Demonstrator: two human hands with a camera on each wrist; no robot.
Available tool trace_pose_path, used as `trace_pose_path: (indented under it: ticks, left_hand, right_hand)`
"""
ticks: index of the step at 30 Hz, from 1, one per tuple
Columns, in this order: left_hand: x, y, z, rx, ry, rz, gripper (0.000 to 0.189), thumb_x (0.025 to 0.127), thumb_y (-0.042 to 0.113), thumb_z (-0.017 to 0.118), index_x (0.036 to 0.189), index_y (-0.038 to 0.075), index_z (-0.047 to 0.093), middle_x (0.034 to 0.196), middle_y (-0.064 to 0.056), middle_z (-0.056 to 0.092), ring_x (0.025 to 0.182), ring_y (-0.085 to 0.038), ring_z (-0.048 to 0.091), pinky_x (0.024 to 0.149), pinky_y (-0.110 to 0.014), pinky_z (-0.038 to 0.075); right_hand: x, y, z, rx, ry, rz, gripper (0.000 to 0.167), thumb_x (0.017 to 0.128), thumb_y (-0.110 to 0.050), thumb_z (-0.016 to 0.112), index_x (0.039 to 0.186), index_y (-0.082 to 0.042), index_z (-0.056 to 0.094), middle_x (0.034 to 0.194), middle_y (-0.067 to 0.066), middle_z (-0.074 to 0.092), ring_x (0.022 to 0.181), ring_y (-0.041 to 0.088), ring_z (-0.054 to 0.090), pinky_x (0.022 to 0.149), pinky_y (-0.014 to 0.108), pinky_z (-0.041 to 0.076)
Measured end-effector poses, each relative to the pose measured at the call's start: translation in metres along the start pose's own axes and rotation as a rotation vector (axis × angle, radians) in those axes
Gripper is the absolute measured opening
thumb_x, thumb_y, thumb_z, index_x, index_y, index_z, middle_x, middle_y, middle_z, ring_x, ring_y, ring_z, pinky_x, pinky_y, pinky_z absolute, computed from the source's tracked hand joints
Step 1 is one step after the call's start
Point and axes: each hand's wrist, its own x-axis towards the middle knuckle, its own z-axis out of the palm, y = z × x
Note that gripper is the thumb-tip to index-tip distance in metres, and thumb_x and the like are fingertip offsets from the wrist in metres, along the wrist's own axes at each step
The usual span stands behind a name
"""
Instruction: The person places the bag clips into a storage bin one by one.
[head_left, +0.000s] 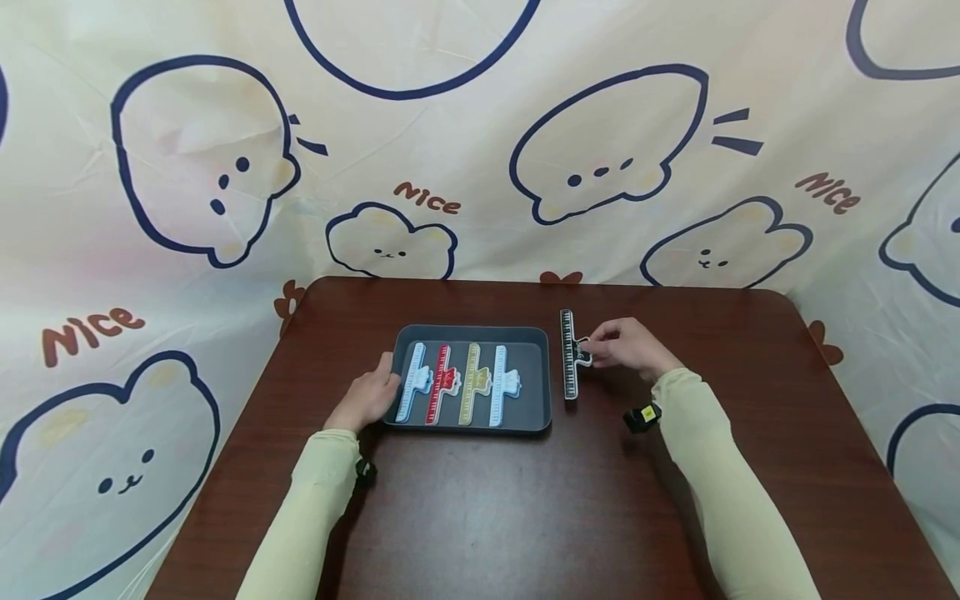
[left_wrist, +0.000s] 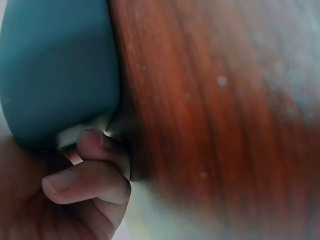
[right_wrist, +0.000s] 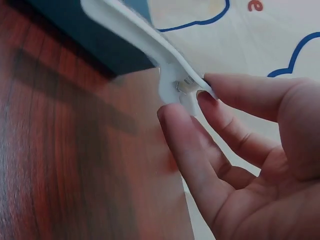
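Observation:
My right hand (head_left: 626, 346) pinches a black-and-white clip (head_left: 569, 354) by its handle, holding it just right of the tray. In the right wrist view, the clip's pale side and small spring (right_wrist: 182, 85) show between thumb and fingertips. At the left end of the dark grey tray (head_left: 534, 383), my left hand (head_left: 367, 393) grips the rim, with its fingers curled by the tray's corner in the left wrist view. Inside the tray lie several long ruler-like clips in a row: a blue one (head_left: 412, 383), a red one (head_left: 441, 385), a yellow-green one (head_left: 472, 385) and a light blue one (head_left: 501, 387).
Everything stands on a dark brown wooden table (head_left: 480, 508). Behind it hangs a pale curtain (head_left: 480, 142) printed with bear outlines, meeting the table's back edge. A black wrist camera (head_left: 642, 418) sits at the right cuff.

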Motion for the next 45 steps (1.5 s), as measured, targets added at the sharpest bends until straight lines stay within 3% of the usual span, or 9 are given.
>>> trace_pose_path:
  ticks: [3, 17, 28, 35, 45]
  left_hand:
    - [0.000, 0.001, -0.001, 0.001, 0.003, 0.002, 0.053, 0.109, 0.031, 0.028, 0.154, 0.006, 0.021, 0.141, -0.030, 0.054, 0.115, -0.039, 0.058, 0.107, -0.059, 0.043]
    - [0.002, -0.002, 0.001, 0.014, 0.012, 0.018, 0.050, 0.108, 0.028, 0.028, 0.153, 0.007, 0.023, 0.136, -0.032, 0.059, 0.119, -0.043, 0.060, 0.103, -0.058, 0.044]
    - [0.001, -0.002, 0.000, 0.007, 0.000, 0.007, 0.055, 0.107, 0.030, 0.027, 0.157, 0.006, 0.019, 0.143, -0.033, 0.054, 0.125, -0.045, 0.057, 0.107, -0.059, 0.043]
    - [0.001, -0.001, 0.000, 0.015, 0.007, 0.004, 0.053, 0.108, 0.029, 0.028, 0.154, 0.006, 0.021, 0.140, -0.032, 0.056, 0.121, -0.043, 0.059, 0.105, -0.059, 0.044]
    - [0.002, -0.001, 0.000, 0.007, -0.001, -0.008, 0.057, 0.108, 0.031, 0.027, 0.158, 0.006, 0.017, 0.145, -0.032, 0.053, 0.126, -0.044, 0.057, 0.108, -0.060, 0.042]
  right_hand:
    - [-0.002, -0.004, 0.001, 0.036, -0.012, -0.003, 0.027, 0.100, -0.018, 0.070, 0.113, 0.005, 0.072, 0.116, 0.023, 0.065, 0.086, 0.021, 0.072, 0.093, 0.045, 0.059]
    - [0.001, -0.006, 0.020, 0.115, -0.069, -0.007, 0.024, 0.095, -0.012, 0.074, 0.111, 0.006, 0.073, 0.112, 0.021, 0.065, 0.085, 0.022, 0.070, 0.092, 0.047, 0.058]
    - [0.006, -0.009, 0.039, 0.095, -0.086, 0.003, 0.023, 0.093, -0.017, 0.078, 0.108, 0.000, 0.079, 0.113, 0.018, 0.071, 0.085, 0.021, 0.071, 0.095, 0.048, 0.058]
    - [0.008, -0.012, 0.051, 0.099, -0.066, 0.027, 0.020, 0.091, -0.018, 0.080, 0.104, -0.002, 0.081, 0.101, 0.013, 0.076, 0.085, 0.028, 0.074, 0.092, 0.047, 0.059]
    - [0.006, -0.015, 0.062, 0.034, -0.041, 0.015, 0.016, 0.090, -0.020, 0.081, 0.097, -0.006, 0.083, 0.092, 0.008, 0.075, 0.072, 0.018, 0.065, 0.081, 0.043, 0.059]
